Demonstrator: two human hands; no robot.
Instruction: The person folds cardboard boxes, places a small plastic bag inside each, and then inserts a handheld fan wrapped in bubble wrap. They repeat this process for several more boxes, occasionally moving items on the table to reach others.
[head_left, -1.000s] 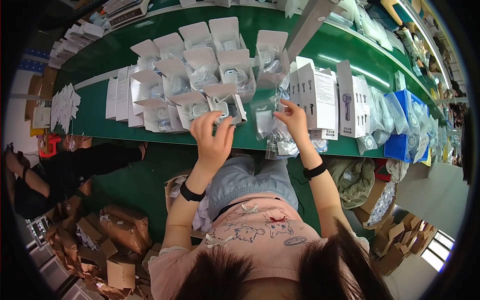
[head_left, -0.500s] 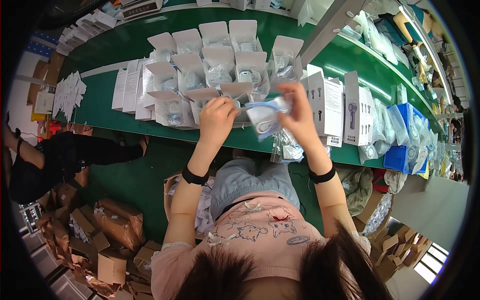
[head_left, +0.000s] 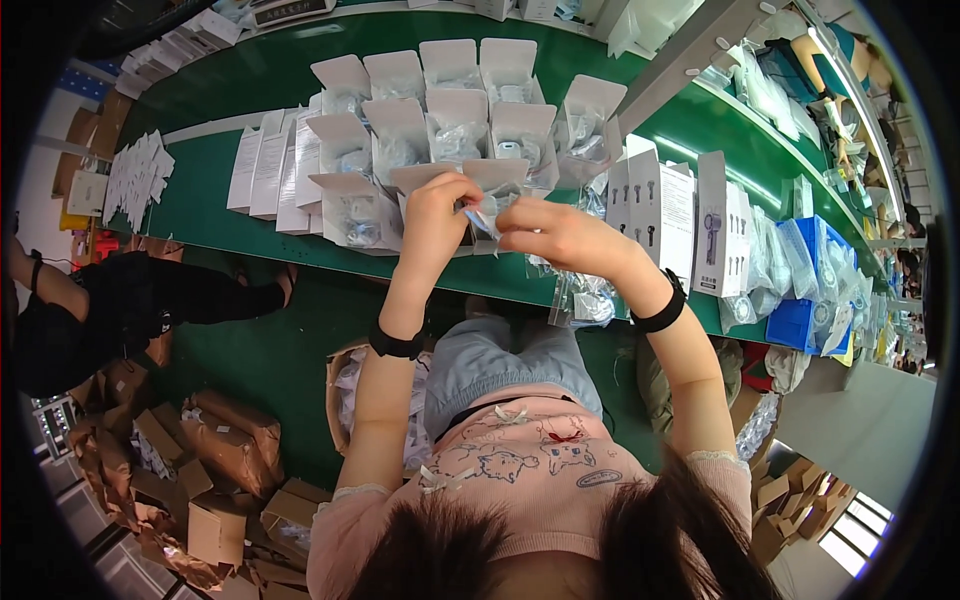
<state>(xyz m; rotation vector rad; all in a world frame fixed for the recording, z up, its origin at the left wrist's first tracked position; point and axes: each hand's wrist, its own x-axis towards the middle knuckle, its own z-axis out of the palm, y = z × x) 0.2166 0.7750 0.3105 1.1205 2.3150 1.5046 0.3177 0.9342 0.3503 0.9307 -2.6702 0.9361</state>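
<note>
Both my hands are over the front row of open white boxes, which stand with lids raised and bagged items inside. Between my hands a small clear plastic bag with a bluish edge shows at the mouth of a front box. My right hand pinches this bag, its fingers pointing left. My left hand is closed at the same box, fingertips by the bag; what they grip is mostly hidden. Below my right wrist, more bagged parts lie at the table's front edge.
Closed white boxes lie in a row at left, near a pile of white slips. To the right stand printed cartons and a blue bin with bagged parts. A metal post rises behind. Another person's leg is at left.
My right hand has moved left and down with the bag, bringing it from beside the boxes to the front box. My left hand stays there. The bag is now largely hidden between my hands.
</note>
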